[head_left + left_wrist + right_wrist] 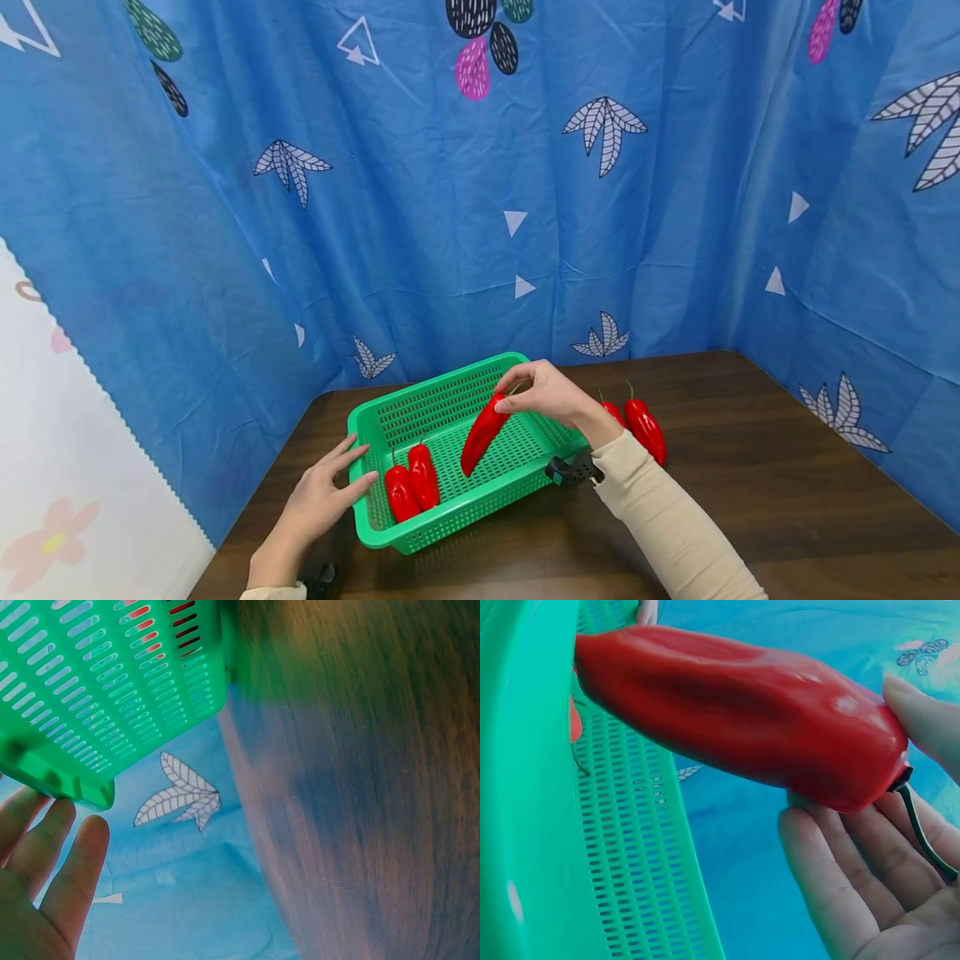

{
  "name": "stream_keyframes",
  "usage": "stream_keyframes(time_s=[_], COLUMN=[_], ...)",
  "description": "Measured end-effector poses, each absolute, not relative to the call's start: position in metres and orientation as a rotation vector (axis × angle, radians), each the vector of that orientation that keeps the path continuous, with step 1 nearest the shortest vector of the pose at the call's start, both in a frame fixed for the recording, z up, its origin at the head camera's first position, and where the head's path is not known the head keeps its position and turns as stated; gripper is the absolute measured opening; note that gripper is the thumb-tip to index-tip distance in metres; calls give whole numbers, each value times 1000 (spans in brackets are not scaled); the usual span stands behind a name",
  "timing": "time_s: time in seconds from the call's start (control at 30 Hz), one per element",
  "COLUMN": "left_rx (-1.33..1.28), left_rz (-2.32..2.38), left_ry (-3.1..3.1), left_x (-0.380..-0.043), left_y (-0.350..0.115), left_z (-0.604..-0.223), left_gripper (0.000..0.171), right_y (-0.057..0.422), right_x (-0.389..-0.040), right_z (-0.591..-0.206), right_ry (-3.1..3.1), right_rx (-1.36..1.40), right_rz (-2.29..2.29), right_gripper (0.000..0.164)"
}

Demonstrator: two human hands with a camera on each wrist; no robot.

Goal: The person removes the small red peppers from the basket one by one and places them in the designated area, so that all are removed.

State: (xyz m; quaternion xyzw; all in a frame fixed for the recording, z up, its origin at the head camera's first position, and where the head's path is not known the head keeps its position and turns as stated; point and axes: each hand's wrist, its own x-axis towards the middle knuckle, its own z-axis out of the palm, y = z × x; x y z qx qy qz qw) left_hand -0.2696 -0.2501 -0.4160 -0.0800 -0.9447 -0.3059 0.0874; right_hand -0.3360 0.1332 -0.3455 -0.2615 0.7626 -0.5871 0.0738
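My right hand (551, 396) pinches a long red pepper (482, 435) near its stem end, thumb on one side and fingers on the other. The pepper hangs tilted above the green plastic basket (480, 510), tip pointing down. In the right wrist view, the green stem (919, 825) trails over the palm. Inside the basket's left part lie two more red peppers, one pepper (401, 493) beside another pepper (423, 475). At the basket's left rim is my left hand (315, 496); its fingers (56, 832), fairly straight, touch the rim in the left wrist view.
Two red peppers lie on the dark wooden table (750, 467) to the right of the basket: one pepper (647, 429) in plain sight, the other pepper (613, 412) partly behind my right wrist. A blue patterned curtain (450, 208) closes off the back and sides.
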Motion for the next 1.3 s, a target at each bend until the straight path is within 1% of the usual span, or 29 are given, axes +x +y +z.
stream_keyframes(time_s=[0.23, 0.63, 1.0, 1.3], left_rx=[-234, -246, -249, -259], left_rz=[-911, -889, -889, -871], left_ry=[-2808, -2797, -2799, -2783], left_x=[-269, -267, -268, -271], left_y=[-249, -248, -249, -250], left_z=[-415, -415, -415, -418], left_gripper=[65, 62, 62, 62], right_y=[140, 147, 152, 155], right_x=[-336, -330, -325, -319], right_z=[-351, -355, -357, -351], right_ry=[2263, 2161, 2137, 2227], right_rx=[-719, -714, -690, -676], right_rz=[-1898, -2085, -2176, -2204], right_gripper=[23, 25, 19, 25])
